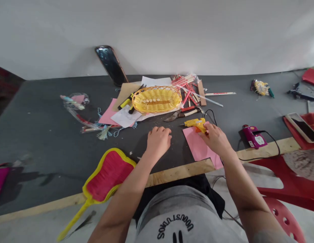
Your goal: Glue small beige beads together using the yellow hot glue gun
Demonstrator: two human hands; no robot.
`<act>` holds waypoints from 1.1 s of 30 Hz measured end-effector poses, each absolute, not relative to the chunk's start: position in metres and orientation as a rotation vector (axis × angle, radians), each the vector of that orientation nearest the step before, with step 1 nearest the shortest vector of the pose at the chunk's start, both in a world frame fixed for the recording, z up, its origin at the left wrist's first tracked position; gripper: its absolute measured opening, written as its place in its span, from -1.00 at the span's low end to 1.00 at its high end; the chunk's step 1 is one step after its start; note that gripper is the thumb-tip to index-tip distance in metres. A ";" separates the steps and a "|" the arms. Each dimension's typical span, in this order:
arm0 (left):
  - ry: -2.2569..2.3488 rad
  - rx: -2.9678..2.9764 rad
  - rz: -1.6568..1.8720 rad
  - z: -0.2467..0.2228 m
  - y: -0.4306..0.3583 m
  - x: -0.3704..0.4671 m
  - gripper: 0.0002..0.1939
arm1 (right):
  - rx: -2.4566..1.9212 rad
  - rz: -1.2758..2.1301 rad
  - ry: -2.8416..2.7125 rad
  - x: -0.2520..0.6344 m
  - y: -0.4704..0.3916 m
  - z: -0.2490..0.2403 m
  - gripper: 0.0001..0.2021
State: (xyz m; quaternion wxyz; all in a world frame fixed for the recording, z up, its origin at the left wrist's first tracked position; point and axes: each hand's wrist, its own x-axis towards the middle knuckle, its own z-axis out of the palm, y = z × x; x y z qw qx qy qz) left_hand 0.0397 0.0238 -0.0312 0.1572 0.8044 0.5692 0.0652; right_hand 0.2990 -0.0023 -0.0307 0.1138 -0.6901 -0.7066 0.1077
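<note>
My right hand (pixel 214 139) grips the handle end of a yellow hot glue gun (pixel 194 123), whose nozzle points left. Beneath it lies a pink sheet of paper (pixel 193 145) that reaches over the table's wooden edge. My left hand (pixel 159 140) rests low over the dark tabletop, left of the gun, with its fingers curled in. Whatever may be between those fingers is hidden. Behind both hands are pruning shears (pixel 181 114) and a yellow woven basket (pixel 157 104) holding a short stick with small whitish pieces along it.
A red fan with a yellow rim (pixel 108 175) juts over the front edge by my left forearm. A phone (pixel 111 65) leans on the wall. Wrapped glue sticks and red-white sticks (pixel 188 87) pile beside the basket. A purple power socket (pixel 254 136) with a cable sits right.
</note>
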 end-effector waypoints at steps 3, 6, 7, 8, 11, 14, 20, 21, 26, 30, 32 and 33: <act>1.685 2.276 0.133 -0.031 0.029 0.047 -0.83 | -2.156 0.263 -2.117 0.290 0.013 -0.038 -0.78; 1.692 2.293 0.080 -0.031 0.032 0.051 -0.81 | -2.177 0.321 -2.067 0.290 0.018 -0.040 -0.84; 1.684 2.305 0.080 -0.030 0.033 0.051 -0.80 | -2.153 0.344 -2.038 0.292 0.017 -0.039 -0.86; 1.674 2.313 0.101 -0.030 0.033 0.050 -0.81 | -2.124 0.362 -2.000 0.294 0.016 -0.037 -0.87; 1.595 2.279 0.275 -0.027 0.031 0.042 -0.82 | -2.023 0.410 -1.858 0.301 0.009 -0.029 -0.90; 1.462 2.069 0.521 -0.027 0.025 0.029 -0.86 | -1.883 0.585 -1.672 0.305 -0.001 -0.017 -0.83; 1.356 1.434 0.802 -0.034 0.001 0.009 -0.84 | -1.643 1.172 -1.373 0.297 -0.018 0.007 -0.67; 1.341 1.369 0.824 -0.035 -0.003 0.007 -0.82 | -1.601 1.219 -1.382 0.295 -0.019 0.009 -0.65; 1.297 1.139 0.930 -0.040 -0.013 0.006 -0.76 | -1.431 1.334 -1.501 0.279 -0.021 0.005 -0.70; 1.199 0.849 1.067 -0.040 -0.016 0.010 -0.75 | -1.339 1.317 -1.595 0.266 -0.024 -0.006 -0.75; 1.150 0.731 1.089 -0.037 -0.017 0.012 -0.74 | -1.300 1.312 -1.637 0.262 -0.028 -0.010 -0.72; 1.127 0.682 1.095 -0.036 -0.018 0.013 -0.73 | -1.284 1.314 -1.659 0.261 -0.029 -0.012 -0.70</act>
